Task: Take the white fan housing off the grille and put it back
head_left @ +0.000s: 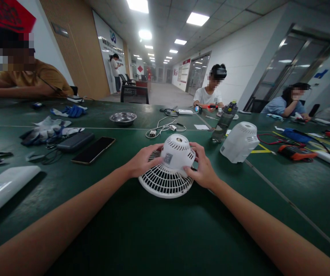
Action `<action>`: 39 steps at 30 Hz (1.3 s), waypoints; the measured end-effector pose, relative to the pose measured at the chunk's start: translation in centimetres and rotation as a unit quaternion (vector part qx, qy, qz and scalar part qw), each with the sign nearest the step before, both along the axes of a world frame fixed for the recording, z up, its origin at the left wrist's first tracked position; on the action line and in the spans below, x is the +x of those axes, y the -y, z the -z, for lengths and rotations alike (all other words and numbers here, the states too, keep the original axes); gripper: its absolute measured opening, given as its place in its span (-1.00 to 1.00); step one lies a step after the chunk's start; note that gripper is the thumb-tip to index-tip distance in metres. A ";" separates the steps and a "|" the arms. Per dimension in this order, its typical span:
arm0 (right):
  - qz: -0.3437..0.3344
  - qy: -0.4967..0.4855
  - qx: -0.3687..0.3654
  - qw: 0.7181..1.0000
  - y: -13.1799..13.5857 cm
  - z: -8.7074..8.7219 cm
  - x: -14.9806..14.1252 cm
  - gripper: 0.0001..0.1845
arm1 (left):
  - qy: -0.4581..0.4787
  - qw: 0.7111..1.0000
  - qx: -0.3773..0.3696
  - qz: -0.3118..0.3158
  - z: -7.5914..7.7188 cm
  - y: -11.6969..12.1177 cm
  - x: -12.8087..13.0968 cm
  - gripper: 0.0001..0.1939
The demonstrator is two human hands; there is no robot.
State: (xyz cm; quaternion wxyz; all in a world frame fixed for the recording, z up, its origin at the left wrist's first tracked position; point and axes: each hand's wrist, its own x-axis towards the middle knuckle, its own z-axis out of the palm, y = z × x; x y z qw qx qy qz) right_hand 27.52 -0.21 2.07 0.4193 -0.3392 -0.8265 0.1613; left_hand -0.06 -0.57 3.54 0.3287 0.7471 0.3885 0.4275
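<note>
A white fan head (pixel 178 147) lies face down on the green table (pixel 142 234), its round slatted grille (pixel 166 184) beneath and its vented motor housing on top. My left hand (pixel 147 161) grips the housing from the left, thumb beside a small grey label. From the right, my right hand (pixel 201 166) holds the same housing, fingers curled over its vents. To the right stands another white plastic housing (pixel 239 142) with vent slots, apart from my hands.
A water bottle (pixel 224 122) stands behind the white housing. Left are a phone (pixel 94 150), a dark power bank (pixel 75 142), gloves (pixel 45 130) and a white panel (pixel 8 191). Beyond lie a metal bowl (pixel 123 118) and a cable (pixel 161 128). An orange multimeter (pixel 296 153) lies right; several people sit around.
</note>
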 end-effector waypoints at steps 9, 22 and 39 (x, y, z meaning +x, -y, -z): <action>-0.054 0.049 0.022 0.997 0.3 -0.7 0.6 -0.01 | -0.002 0.999 -0.002 0.032 -0.7 0.4 0.9 -0.50; -0.054 0.039 -0.054 0.996 0.8 -1.5 0.4 -0.01 | -0.280 0.955 0.098 0.000 -0.8 0.1 0.8 -0.28; -0.042 0.057 -0.042 0.997 0.7 -1.3 0.5 -0.02 | -0.279 0.957 0.077 -0.003 -0.7 0.0 0.6 -0.28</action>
